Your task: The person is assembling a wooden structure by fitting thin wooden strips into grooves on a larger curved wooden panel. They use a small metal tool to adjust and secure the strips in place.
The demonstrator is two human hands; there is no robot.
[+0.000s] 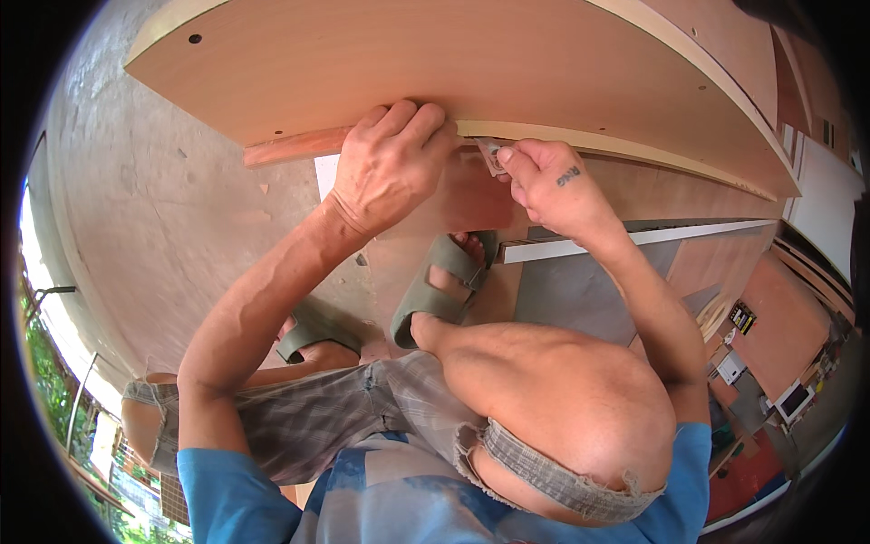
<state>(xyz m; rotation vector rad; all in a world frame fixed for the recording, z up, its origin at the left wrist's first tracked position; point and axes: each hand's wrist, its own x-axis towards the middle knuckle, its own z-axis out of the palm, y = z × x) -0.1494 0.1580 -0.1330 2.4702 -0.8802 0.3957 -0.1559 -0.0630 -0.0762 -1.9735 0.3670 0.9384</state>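
Note:
A broad light-brown wooden panel (435, 68) with small dark holes stands tilted in front of me. Along its lower edge runs a pale strip (562, 135), with a reddish edge (294, 147) at the left end. My left hand (394, 159) is closed on this lower edge, its fingers bent against the panel; the thumb is mostly hidden. Just right of it, my right hand (553, 186) pinches a small, flat, whitish-grey pointed piece (490, 156) between thumb and fingers. Its tip meets the panel's lower edge near my left fingers. What kind of piece it is, I cannot make out.
Below the panel lies a white-edged board (634, 238) on the right. My sandalled feet (439, 286) are on the stained floor (172, 227). Farther right are wooden sheets (784, 308) and scattered small items. Greenery shows at the far left.

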